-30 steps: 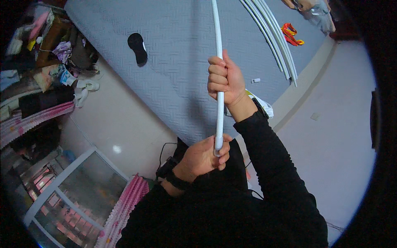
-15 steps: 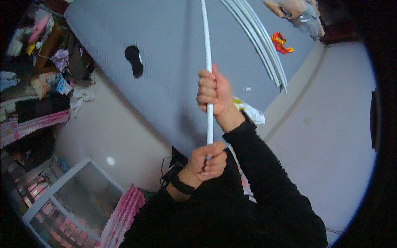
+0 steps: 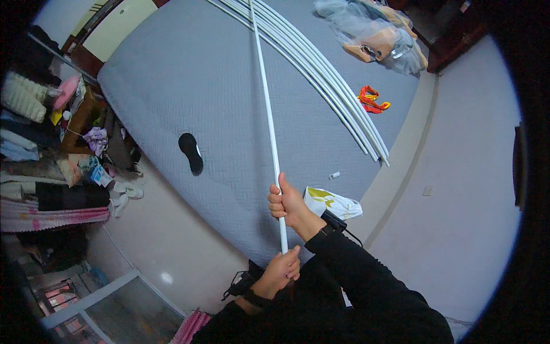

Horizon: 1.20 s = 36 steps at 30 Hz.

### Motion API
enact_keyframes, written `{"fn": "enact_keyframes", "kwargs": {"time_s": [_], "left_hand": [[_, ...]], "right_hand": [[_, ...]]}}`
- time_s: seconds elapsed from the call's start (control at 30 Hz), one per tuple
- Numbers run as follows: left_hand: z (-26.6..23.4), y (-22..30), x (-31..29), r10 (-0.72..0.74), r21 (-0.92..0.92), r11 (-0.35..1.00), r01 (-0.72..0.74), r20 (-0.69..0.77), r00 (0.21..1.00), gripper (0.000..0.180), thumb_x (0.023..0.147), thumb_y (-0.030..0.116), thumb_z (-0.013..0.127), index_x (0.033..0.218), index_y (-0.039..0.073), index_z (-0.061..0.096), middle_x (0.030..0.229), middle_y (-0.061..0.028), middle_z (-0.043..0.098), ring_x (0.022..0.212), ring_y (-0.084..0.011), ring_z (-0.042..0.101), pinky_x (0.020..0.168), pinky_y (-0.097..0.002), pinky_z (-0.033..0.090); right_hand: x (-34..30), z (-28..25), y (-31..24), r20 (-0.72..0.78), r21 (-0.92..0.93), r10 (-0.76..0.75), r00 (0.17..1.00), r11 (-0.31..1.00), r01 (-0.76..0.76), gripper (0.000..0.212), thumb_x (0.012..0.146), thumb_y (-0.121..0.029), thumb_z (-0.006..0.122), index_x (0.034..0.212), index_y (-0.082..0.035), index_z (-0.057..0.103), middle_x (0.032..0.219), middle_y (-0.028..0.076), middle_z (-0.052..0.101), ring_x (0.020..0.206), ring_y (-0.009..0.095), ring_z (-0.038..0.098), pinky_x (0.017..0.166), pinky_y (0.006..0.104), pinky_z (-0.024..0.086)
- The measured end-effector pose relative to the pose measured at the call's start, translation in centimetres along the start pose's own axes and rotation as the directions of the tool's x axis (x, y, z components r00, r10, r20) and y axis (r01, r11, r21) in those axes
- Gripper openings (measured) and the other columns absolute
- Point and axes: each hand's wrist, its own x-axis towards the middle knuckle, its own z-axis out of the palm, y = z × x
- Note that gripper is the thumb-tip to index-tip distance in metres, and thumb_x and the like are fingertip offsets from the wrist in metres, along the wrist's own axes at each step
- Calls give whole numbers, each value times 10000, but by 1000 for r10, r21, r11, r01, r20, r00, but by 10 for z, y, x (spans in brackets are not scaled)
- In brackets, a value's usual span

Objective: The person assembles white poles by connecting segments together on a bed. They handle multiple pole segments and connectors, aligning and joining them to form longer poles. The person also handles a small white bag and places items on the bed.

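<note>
A long white pole (image 3: 265,94) runs from my body up across the bed to the top of the view. My right hand (image 3: 288,202) is wrapped round it, thumb lying along the shaft. Lower down, my left hand (image 3: 279,272) closes round the pole's near end and hides the tip. Several similar white poles (image 3: 326,80) lie side by side on the grey bed (image 3: 223,109), to the right of the one I hold. A small white piece (image 3: 334,175) and a white bag with a yellow-green print (image 3: 332,202) lie near my right hand.
A black sole-shaped item (image 3: 191,153) lies on the bed's left part. Red and yellow cloth (image 3: 373,100) and a heap of clear plastic wrapping (image 3: 372,34) are at the right. Clutter and white shoes (image 3: 127,194) stand left; a pale wall (image 3: 458,172) rises on the right.
The view has tilted up, showing more of the bed's far side and the poles there. Both hands keep their grip on the pole and appear lower in the picture.
</note>
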Motion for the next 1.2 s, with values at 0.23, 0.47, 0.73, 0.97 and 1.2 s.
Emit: {"fn": "enact_keyframes", "kwargs": {"time_s": [0.23, 0.47, 0.73, 0.97, 1.2], "left_hand": [[-5, -7, 12, 73, 111, 992, -54, -176, 982, 396, 905, 378, 582, 638, 163, 383, 468, 40, 334, 384, -96, 341, 425, -278, 356], [-1, -5, -3, 240, 151, 961, -231, -44, 970, 158, 939, 180, 516, 968, 29, 480, 707, -15, 482, 573, -97, 480, 555, -251, 452], [-6, 4, -19, 211, 245, 949, -201, -18, 977, 232, 966, 158, 426, 1124, -5, 473, 780, -36, 495, 595, -82, 464, 525, -195, 395], [-10, 4, -16, 208, -81, 976, -201, 87, 974, 234, 931, 79, 323, 1105, 8, 463, 702, -10, 399, 553, -80, 340, 507, -221, 316], [-14, 7, -14, 115, -137, 985, -107, 51, 992, 156, 865, 26, 338, 956, 53, 463, 696, -1, 391, 552, -81, 332, 506, -222, 292]], "right_hand": [[4, 4, 6, -234, -217, -126, 964, 973, 75, 496, 916, -620, 362, 696, -177, 381, 528, -61, 303, 398, 65, 236, 352, 225, 166], [8, -5, -13, -215, -278, -209, 954, 950, 145, 472, 932, -577, 383, 725, -158, 451, 530, -57, 345, 418, 74, 283, 378, 223, 220], [13, 6, -31, -64, -161, -259, 964, 956, 246, 318, 977, -372, 443, 852, -79, 460, 641, -13, 408, 490, 80, 321, 431, 220, 284], [13, 11, -34, -27, -111, -227, 974, 969, 222, 274, 960, -326, 494, 874, -66, 486, 659, 0, 445, 500, 84, 362, 420, 196, 330], [17, 1, -27, -16, -71, -217, 976, 974, 216, 281, 960, -335, 488, 928, -56, 499, 672, 7, 459, 517, 89, 378, 442, 212, 341]]}}
